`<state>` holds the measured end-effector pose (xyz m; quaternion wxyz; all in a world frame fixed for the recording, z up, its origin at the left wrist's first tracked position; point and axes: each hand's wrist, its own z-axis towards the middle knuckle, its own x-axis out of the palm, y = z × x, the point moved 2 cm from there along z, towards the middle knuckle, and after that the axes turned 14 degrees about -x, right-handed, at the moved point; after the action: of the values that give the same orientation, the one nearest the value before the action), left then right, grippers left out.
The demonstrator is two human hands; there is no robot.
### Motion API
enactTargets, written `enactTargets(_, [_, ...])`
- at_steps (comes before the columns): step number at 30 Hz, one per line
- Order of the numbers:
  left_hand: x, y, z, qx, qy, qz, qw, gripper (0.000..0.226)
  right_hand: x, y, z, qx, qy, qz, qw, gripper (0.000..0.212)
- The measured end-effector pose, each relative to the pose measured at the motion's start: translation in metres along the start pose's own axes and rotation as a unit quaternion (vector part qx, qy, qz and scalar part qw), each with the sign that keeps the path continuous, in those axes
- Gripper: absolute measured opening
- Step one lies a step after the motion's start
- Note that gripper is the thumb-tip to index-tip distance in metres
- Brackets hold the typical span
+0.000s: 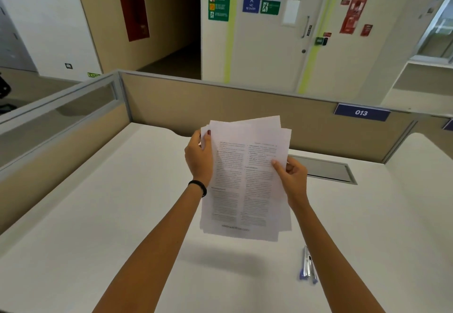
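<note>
The printed sheets hang fanned above the desk. The left hand and right hand each have fingers pinched on a side edge. Best to loosen both grips slightly, then tap the bottom edge square.

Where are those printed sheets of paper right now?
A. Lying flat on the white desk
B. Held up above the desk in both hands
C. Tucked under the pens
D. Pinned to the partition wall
B: the left hand grips the left edge of the sheets of paper and the right hand pinches their right edge, and they cast a shadow on the desk below, apart from the pens.
</note>
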<state>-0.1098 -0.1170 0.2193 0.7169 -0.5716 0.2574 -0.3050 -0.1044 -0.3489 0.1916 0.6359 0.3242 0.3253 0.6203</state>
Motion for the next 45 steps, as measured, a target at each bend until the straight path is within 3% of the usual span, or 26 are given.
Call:
enactTargets(4, [-0.001,0.002,0.012,-0.006,0.007,0.0,1.0,0.024,0.01,-0.006,0.003,0.024,0.048,0.002,0.999,0.019])
enactTargets(7, [0.002,0.004,0.011,0.01,0.07,0.005,0.998,0.022,0.022,-0.011,0.002,0.046,0.029,0.002,0.999,0.016])
enactTargets(11, [0.005,0.003,0.01,0.06,0.161,0.035,0.985,0.031,0.038,-0.01,0.001,0.014,-0.006,-0.018,1.0,0.012])
enactTargets(15, [0.005,0.008,0.011,0.083,0.193,0.045,0.977,0.033,0.045,-0.011,-0.001,-0.009,-0.035,-0.038,0.999,0.018])
enactTargets(20, [-0.002,0.054,0.004,-0.019,0.275,0.005,0.961,0.036,0.045,-0.041,-0.027,0.079,-0.018,-0.06,0.995,0.022])
enactTargets(22, [-0.003,0.075,-0.001,-0.076,0.311,0.01,0.947,0.028,0.044,-0.053,-0.039,0.113,-0.013,-0.052,0.992,0.018])
enactTargets(25, [-0.005,0.078,-0.001,-0.129,0.306,-0.007,0.943,0.018,0.044,-0.049,-0.038,0.117,-0.03,-0.054,0.991,0.017])
enactTargets(32, [-0.008,0.056,0.021,-0.155,0.334,-0.062,0.928,0.03,0.043,-0.026,-0.016,0.088,-0.027,-0.031,0.995,0.023])
enactTargets(36, [-0.014,0.074,0.02,-0.186,0.397,0.005,0.899,0.017,0.035,-0.041,-0.031,0.135,-0.013,-0.022,0.99,0.025])
enactTargets(38, [-0.014,0.08,0.016,-0.192,0.419,0.026,0.887,0.026,0.035,-0.044,-0.035,0.148,0.003,-0.024,0.989,0.021])
enactTargets(45, [-0.015,0.065,0.017,-0.187,0.422,-0.022,0.887,0.025,0.038,-0.031,-0.018,0.127,0.02,-0.027,0.991,0.016])
